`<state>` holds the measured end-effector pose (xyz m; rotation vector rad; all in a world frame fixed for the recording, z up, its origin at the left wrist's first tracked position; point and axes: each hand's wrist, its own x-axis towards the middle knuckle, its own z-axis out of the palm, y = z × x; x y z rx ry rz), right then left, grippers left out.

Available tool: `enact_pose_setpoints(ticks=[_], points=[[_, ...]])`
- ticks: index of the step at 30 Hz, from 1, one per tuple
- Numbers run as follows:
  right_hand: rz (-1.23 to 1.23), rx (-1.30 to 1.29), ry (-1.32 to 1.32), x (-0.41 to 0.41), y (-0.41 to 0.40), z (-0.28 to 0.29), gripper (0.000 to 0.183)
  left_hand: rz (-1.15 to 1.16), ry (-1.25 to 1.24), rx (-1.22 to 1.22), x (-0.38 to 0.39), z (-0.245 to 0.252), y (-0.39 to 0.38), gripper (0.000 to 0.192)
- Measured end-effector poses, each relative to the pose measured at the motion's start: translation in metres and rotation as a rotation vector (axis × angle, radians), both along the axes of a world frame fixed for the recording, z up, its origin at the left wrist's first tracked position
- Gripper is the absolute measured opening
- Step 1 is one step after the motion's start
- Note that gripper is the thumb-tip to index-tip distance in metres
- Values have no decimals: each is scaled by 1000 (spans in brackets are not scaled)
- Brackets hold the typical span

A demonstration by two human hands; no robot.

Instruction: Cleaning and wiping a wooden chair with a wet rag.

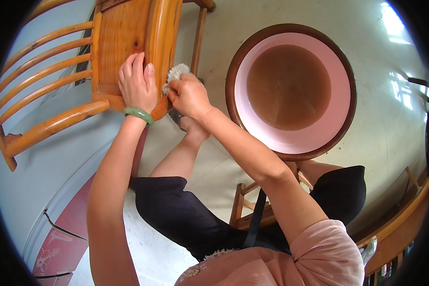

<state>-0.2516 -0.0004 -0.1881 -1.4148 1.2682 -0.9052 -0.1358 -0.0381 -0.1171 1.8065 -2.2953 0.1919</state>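
Note:
A varnished wooden chair (121, 35) with a slatted back stands at the upper left. My left hand (137, 82), with a green bangle (138, 115) at the wrist, rests flat on the chair's seat, its fingers pointing away from me. At the rounded front edge of the seat, my right hand (187, 93) pinches a grey-white fluffy cloth (178, 72) against the wood. To the right of that hand is a large round basin (237, 53) with a brown rim and pink inside, holding murky brown water (289, 87).
My legs are spread on either side, the left foot close to the chair's corner. Beneath me is a small wooden stool (237, 203). Another piece of wooden furniture (397, 232) stands at the lower right. Pale wall and reddish tiles (62, 246) run along the left; the floor (207, 161) is pale and glossy.

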Motion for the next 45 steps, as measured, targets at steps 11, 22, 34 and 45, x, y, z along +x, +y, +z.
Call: enact_pose_setpoints(ticks=[11, 22, 34, 45], points=[[-71, -24, -343, 5, 5, -8, 11, 6, -1, -5, 0, 3, 1, 32], [-597, 102, -533, 5, -130, -13, 16, 9, -15, -13, 2, 1, -1, 32], [-6, 199, -299, -11, -30, -24, 19, 15, -13, -2, 2, 1, 0, 33], [-355, 419, -547, 13, -50, -32, 22, 29, 16, 24, 1, 1, 0, 34]])
